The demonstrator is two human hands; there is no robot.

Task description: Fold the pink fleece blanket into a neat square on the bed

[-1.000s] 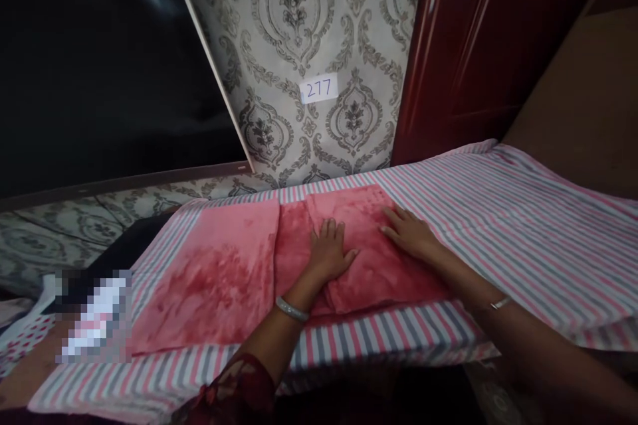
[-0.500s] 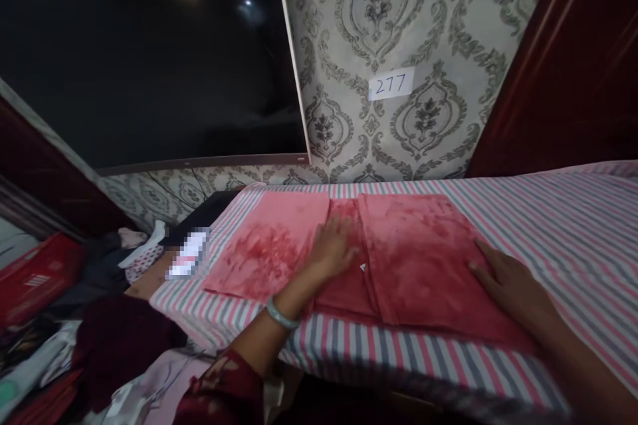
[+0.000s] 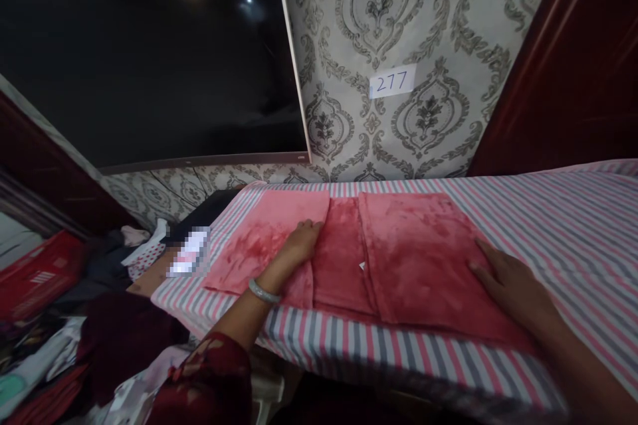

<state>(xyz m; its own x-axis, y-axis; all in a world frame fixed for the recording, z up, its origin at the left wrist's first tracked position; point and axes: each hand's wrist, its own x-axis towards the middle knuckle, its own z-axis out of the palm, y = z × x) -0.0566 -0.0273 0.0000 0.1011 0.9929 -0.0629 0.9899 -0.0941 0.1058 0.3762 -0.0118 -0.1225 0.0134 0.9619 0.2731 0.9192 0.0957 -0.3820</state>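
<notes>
Folded, mottled pink-red plush cloth (image 3: 423, 259) lies beneath the left hand (image 3: 303, 239), whose grip is unclear, and against the unclenched right hand (image 3: 503, 275); under both, pink-grey-white striped sheet (image 3: 563, 219); beyond them, grey damask-patterned wallpaper (image 3: 438, 20).

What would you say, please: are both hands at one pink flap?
No, the left hand is on the left flap, the right hand at the right flap.

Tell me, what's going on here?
A person is handling a folded pink cloth with bare hands. The cloth lies on a striped cover, its middle strip showing. The left hand is at the inner edge of the left panel; any grip is unclear. The right hand is at the outer edge of the right panel.
</notes>
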